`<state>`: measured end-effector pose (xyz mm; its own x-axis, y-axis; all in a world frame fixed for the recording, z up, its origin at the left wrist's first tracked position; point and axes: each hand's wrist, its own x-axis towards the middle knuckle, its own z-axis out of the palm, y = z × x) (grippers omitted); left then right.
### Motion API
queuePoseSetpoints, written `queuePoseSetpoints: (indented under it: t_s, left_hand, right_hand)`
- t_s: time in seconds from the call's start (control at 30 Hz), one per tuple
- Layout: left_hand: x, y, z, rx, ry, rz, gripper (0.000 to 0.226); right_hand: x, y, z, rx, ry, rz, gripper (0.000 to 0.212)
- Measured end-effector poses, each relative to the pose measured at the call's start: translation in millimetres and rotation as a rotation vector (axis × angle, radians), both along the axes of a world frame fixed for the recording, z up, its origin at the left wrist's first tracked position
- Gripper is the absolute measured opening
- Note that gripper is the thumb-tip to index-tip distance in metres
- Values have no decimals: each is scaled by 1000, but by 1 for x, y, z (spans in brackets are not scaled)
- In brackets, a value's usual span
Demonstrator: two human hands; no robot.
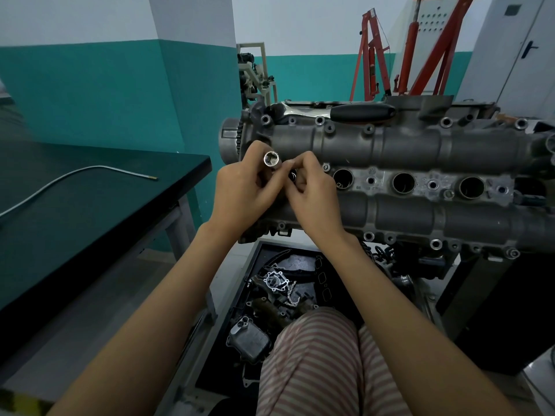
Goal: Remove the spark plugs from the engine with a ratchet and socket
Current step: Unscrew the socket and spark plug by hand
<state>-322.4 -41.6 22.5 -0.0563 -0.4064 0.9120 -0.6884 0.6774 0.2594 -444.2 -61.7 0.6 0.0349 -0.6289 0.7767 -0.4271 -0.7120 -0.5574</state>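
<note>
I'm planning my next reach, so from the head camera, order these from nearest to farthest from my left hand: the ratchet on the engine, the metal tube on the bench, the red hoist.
From the left hand:
1. Ratchet, lying along the engine's far edge, up and right.
2. Metal tube, on the dark bench to the left.
3. Red hoist, at the back wall behind the engine.

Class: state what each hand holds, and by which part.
Left hand grips the socket around its barrel, open end up. Right hand pinches something small, hidden by fingers.

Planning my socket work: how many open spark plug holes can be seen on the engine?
3, in a row along the engine top: one beside the right hand, one mid-row, one farthest right. The hands may hide a fourth.
</note>
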Motion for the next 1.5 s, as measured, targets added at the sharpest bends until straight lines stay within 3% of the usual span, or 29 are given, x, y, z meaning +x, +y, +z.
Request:
queuePoseSetpoints:
  t_s: [0.1,0.43,0.57,0.7,0.9,1.13,1.33,1.4,1.5]
  left_hand:
    - [0,3,1,17,3,-56,24]
    - [0,-1,1,9,-9,46,39]
    - [0,2,1,-1,-21,-7,32]
    - [1,4,2,5,-30,-37,25]
    - [-2,-2,2,-1,27,45,38]
    - [1,4,2,20,-12,-35,28]
    - [-3,0,4,36,22,65,37]
    - [-3,1,4,32,17,61,43]
    - [-2,4,3,23,-22,28,35]
  right_hand:
    - [-2,0,0,2,27,33,4]
    - [0,-1,-1,-21,-4,-11,18]
    - [-2,0,1,-22,3,2,18]
    - [-3,1,0,-32,34,30,2]
    - [-1,0,0,-28,-5,6,20]
    - [-3,0,-1,-17,28,34,4]
    - [-1,-1,-2,-28,12,11,22]
    - [-1,-1,-2,-2,1,4,18]
    - [-2,0,-1,-2,15,16,13]
